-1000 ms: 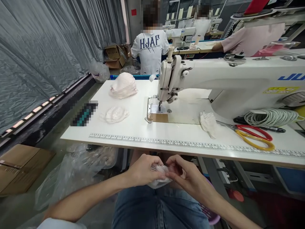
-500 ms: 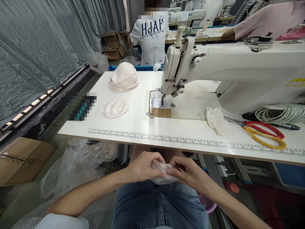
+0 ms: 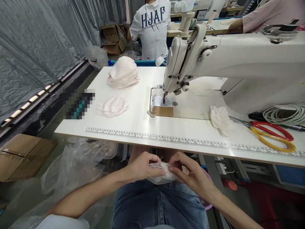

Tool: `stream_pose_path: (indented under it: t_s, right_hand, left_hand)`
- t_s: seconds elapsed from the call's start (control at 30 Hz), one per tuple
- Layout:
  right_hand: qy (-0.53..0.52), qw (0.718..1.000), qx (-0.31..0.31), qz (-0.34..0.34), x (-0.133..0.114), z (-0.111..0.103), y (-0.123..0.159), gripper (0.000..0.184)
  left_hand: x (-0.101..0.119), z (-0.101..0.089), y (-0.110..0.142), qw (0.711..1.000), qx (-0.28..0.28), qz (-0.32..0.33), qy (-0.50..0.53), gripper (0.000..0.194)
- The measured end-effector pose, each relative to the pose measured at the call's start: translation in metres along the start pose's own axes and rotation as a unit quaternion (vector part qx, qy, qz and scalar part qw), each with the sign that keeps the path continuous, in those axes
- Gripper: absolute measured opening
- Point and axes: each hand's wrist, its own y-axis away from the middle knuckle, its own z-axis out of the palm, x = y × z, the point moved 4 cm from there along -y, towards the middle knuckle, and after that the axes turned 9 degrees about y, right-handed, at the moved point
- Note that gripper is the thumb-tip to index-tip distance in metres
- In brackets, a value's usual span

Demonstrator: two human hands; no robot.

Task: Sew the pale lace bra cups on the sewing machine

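Note:
Over my lap, below the table's front edge, a piece of white lace fabric (image 3: 159, 178) is pinched between both hands. My left hand (image 3: 144, 167) is closed on its left side, thumb on top. My right hand (image 3: 187, 170) grips the right side between thumb and fingertips. On the table, a single pale pink lace piece (image 3: 113, 106) lies flat at the left, and behind it a stack of pale pink cup-shaped pieces (image 3: 124, 71). Another cream lace piece (image 3: 219, 121) rests to the right of the sewing machine's (image 3: 177, 66) needle area.
Red-and-yellow-handled scissors (image 3: 271, 133) and a coil of pale cord (image 3: 283, 114) lie at the table's right. A printed ruler (image 3: 152, 136) runs along the front edge. Cardboard box (image 3: 23, 156) and plastic bags (image 3: 76, 168) are on the floor at left. A person (image 3: 152, 28) sits ahead.
The view has shifted slightly, so the machine and scissors appear further right. Both hands still hold the lace fabric over the lap, with its bunched part slightly rearranged at the right fingertips.

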Motion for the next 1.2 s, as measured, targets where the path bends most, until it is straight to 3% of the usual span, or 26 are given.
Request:
stream_pose_path:
  t_s: [0.23,0.37,0.5,0.67,0.93,1.2]
  right_hand:
    - [0.017,1.000,0.003,-0.011,-0.002,0.003,0.004,0.003]
    - [0.024,1.000,-0.003,-0.012,-0.002,0.006,0.006,0.017]
    - [0.040,0.999,-0.005,-0.036,-0.003,0.009,0.007,0.006]
    - [0.040,0.997,0.007,-0.061,-0.008,0.009,0.008,0.015]
    - [-0.022,0.999,0.014,-0.040,-0.005,0.007,0.002,0.013]
    - [-0.073,0.997,-0.016,0.031,0.002,0.010,-0.002,0.017]
  left_hand:
    - [-0.005,-0.001,-0.003,1.000,0.018,-0.016,0.011,0.021]
    - [-0.003,-0.001,-0.002,0.999,0.033,-0.017,-0.020,0.016]
    - [0.000,0.001,-0.001,0.999,0.033,-0.016,-0.034,0.015]
    - [-0.001,0.001,-0.002,0.999,0.038,-0.021,-0.018,0.017]
    - [-0.001,0.000,-0.003,0.999,0.031,-0.008,-0.042,0.018]
    - [0.000,0.002,-0.002,1.000,0.014,-0.014,-0.015,0.016]
